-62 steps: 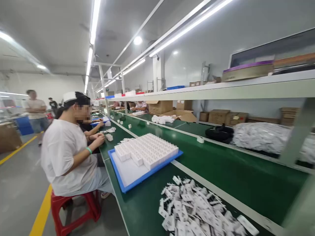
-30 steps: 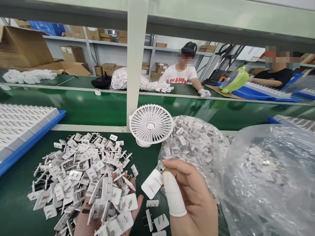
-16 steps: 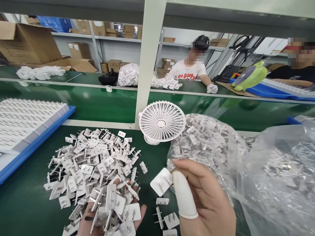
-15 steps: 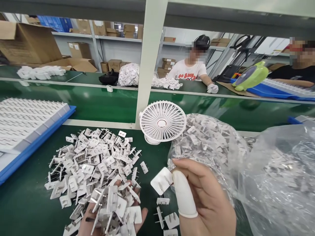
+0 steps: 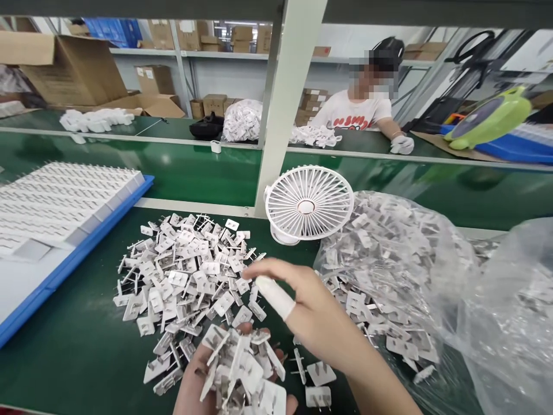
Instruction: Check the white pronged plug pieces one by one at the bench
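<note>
Since the earlier frame the right hand [image 5: 306,311] has swung left, from beside the bag to over the right edge of the pile, and the square plate that stood out from its fingertips no longer shows there. The scene has also slid a little right in view.

The right grip has its thumb, in a white finger cot [image 5: 275,297], just beside the forefinger tip; whether they pinch anything cannot be told. The left hand [image 5: 195,374], palm up, is cupped around a handful of white pronged plates [image 5: 246,369], near the middle of the surface [image 5: 86,340].

The main pile [image 5: 185,274] lies just beyond and left of that handful. Green surface shows between the pile and the blue tray [image 5: 64,270] on the left, and runs on toward the near left edge. A narrower strip separates the pile from the clear bag [image 5: 397,230] on the right, whose spilled plates [image 5: 406,334] reach nearer. A white fan [image 5: 309,204] by the post [image 5: 294,98] bounds the far side.

Plates in the left grip point every way: some stand on edge, the nearest right one turns its broad face up. Right of it, one loose plate [image 5: 299,366] stands on edge, its long axis roughly near to far; a second [image 5: 321,373] lies with prongs up; the nearest, the third [image 5: 318,397], has its long axis left to right.
</note>
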Motion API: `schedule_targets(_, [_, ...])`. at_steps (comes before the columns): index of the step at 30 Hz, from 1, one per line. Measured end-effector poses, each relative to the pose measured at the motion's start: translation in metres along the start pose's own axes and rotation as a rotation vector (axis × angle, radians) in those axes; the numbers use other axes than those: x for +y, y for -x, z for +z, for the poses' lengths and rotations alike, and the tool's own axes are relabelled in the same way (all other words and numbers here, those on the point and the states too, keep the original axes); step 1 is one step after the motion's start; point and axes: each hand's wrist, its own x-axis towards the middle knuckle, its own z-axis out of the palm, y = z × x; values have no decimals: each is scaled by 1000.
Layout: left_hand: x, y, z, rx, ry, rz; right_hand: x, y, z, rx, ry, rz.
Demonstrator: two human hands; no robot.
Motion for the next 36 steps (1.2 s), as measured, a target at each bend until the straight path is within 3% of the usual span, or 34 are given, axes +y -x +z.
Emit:
schedule_targets(3, [0,2,11,-10,-24,2,1,11,-2,-130,-6,-12])
schedule_targets(9, [-15,2,44,59,-272,30,5,6,-6,-222,60,4])
schedule_targets(14, [-21,-3,49,116,-309,-17,4,2,-12,-361,131,-42])
schedule_targets(16, [-22,-4,52,123,-319,-25,6,4,-12,-296,119,-74])
schedule_targets(21, [-21,3,72,271,-346,128,16,13,-9,-80,13,-257])
schedule_targets(24, [-16,8,83,290,-224,96,22,19,-7,11,-70,-335])
schedule_targets(26, [-13,9,87,269,-138,17,24,20,-5,124,-174,-249])
schedule_targets(29, [-11,6,86,230,-84,-78,24,21,0,257,-434,13])
schedule_targets(32, [-12,0,80,230,-78,-36,22,20,2,262,-691,226])
schedule_targets(36, [-12,-4,70,212,-82,2,19,18,1,213,-964,311])
